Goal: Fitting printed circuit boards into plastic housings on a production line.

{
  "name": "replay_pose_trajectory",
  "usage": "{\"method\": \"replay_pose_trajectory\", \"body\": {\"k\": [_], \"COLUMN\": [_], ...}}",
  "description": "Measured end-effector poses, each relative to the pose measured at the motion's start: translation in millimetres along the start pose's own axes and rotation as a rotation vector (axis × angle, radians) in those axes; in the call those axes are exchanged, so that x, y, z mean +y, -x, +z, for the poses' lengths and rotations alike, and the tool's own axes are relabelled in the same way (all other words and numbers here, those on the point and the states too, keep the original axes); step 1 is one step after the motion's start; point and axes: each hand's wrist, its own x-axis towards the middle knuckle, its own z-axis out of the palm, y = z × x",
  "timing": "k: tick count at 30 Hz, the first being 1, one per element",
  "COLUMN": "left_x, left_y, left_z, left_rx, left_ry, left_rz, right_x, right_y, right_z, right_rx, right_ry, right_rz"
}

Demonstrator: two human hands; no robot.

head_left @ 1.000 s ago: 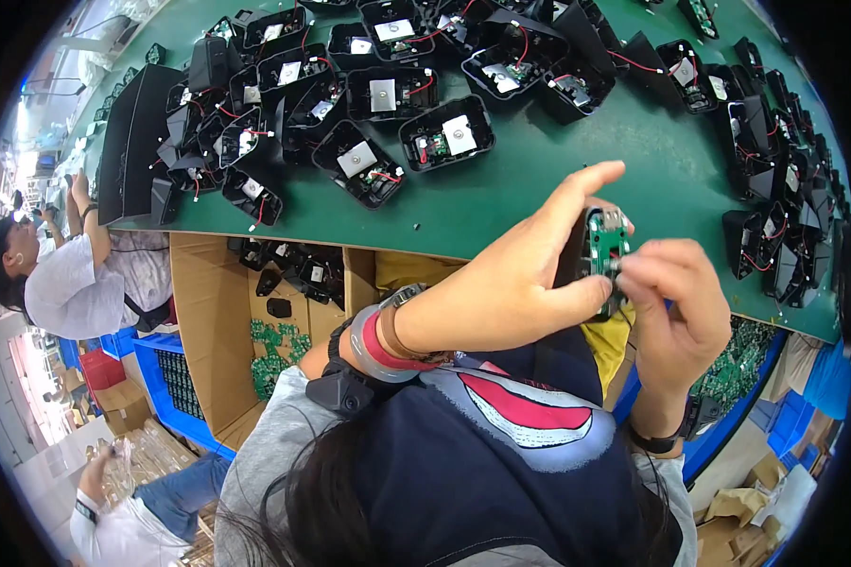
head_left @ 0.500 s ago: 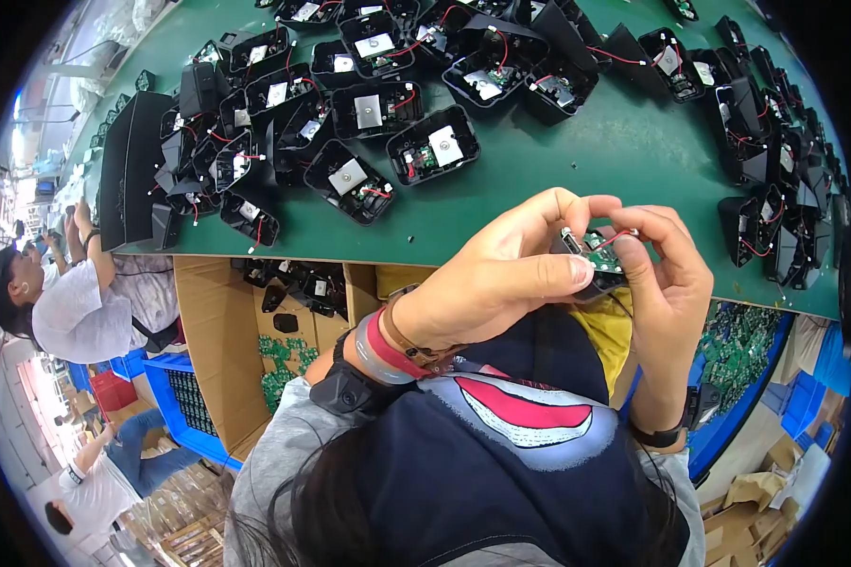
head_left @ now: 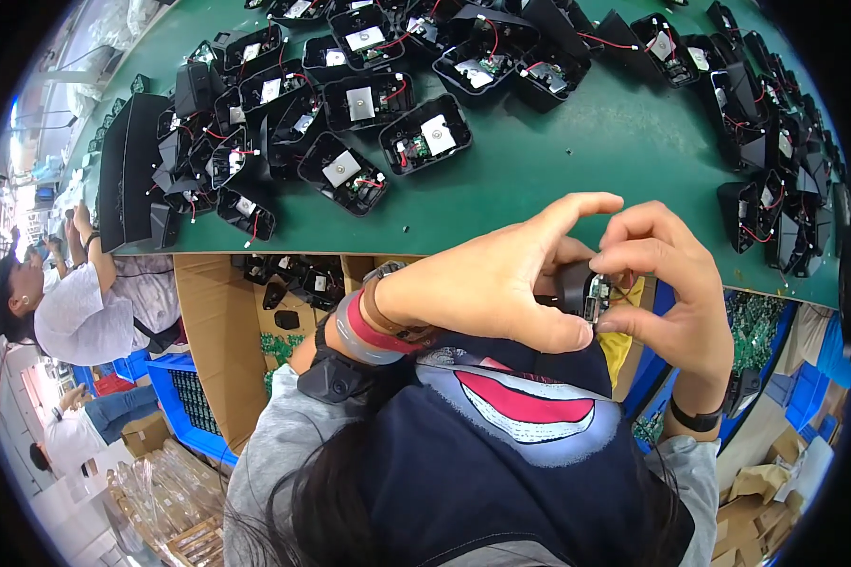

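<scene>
1. Table (head_left: 577, 161) first: I am looking down at a green top carrying black shells (head_left: 425, 135) lying open, each showing a pale pad and red wires. I am counting about a dozen in the near-left cluster, with more crowding the far and right edges, too tangled to count exactly.
2. I am seeing one cardboard box (head_left: 213, 321) under the table edge, holding more black parts and green boards.
3. I am seeing two other people to the left, one in a white shirt (head_left: 66, 317).
4. My left hand (head_left: 487, 283) is wrapping one black shell (head_left: 571, 286) just above my lap, fingers curled round it.
5. My right hand (head_left: 667, 274) is pinching one small green board (head_left: 597, 297) at the shell's mouth, fingertips narrow.
6. I judge the board partly seated, not yet pressed home; many shells are lying wired already.
</scene>
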Motion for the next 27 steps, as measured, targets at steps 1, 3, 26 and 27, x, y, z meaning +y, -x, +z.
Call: {"method": "replay_pose_trajectory", "body": {"k": [1,3,26,27], "left_x": [0,1,-20,-23], "left_y": [0,-1,-29,-32], "left_z": [-1,-2,10,13], "left_rx": [-0.004,-0.011,0.416,0.422], "left_ry": [-0.057,-0.111,-0.155,-0.155], "left_rz": [-0.004,-0.012,0.614,0.653], "right_x": [0,-1,3,0], "right_y": [1,1,-19,-23], "right_z": [-1,-1,28,35], "right_rx": [-0.014,-0.025,0.724,0.774], "right_ry": [0.033,0.065,-0.419,-0.4], "right_rz": [-0.037,-0.069,0.195,0.177]}}
